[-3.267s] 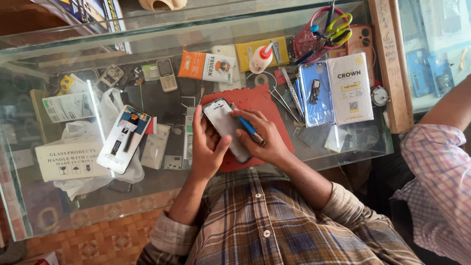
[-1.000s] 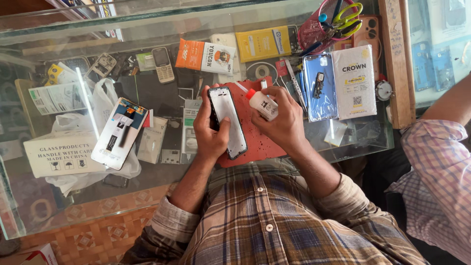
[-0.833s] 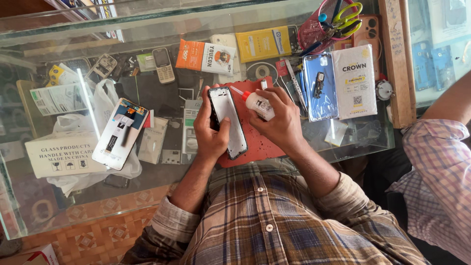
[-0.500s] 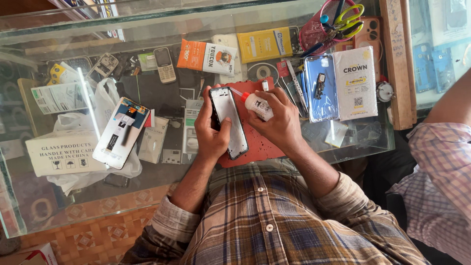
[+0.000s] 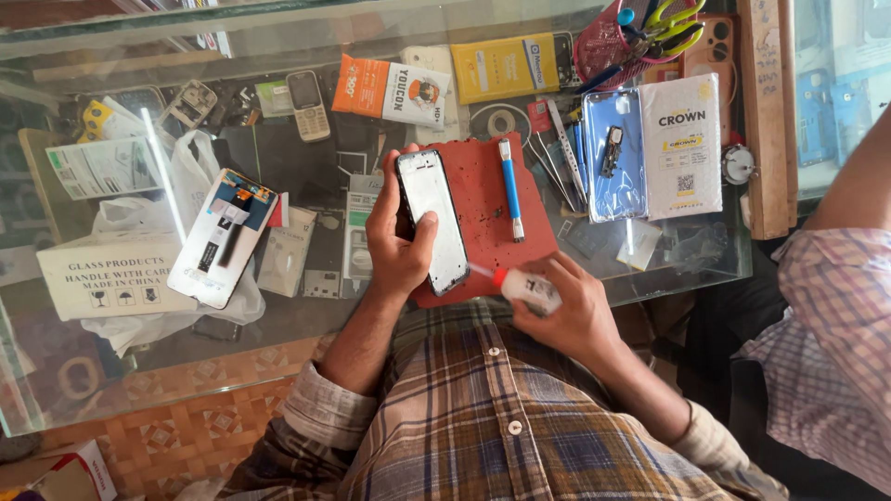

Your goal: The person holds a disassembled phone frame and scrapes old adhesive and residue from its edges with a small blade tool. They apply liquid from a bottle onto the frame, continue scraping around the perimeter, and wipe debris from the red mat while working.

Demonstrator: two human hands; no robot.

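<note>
I am gripping the thin, light, probably fragile phone frame (image 5: 432, 221) by its long edges in my left hand (image 5: 397, 243) over the red mat (image 5: 492, 209), while my right hand (image 5: 568, 311) is clenching a small glue bottle (image 5: 525, 289) at its lower corner.

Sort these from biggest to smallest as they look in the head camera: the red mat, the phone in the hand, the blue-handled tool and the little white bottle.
1. Red mat, clearly largest, though the phone partly covers it.
2. Phone, held in the left hand.
3. Blue-handled tool, long but thin.
4. Little white bottle, in the right hand, partly hidden by fingers, so its full size is unsure.
</note>
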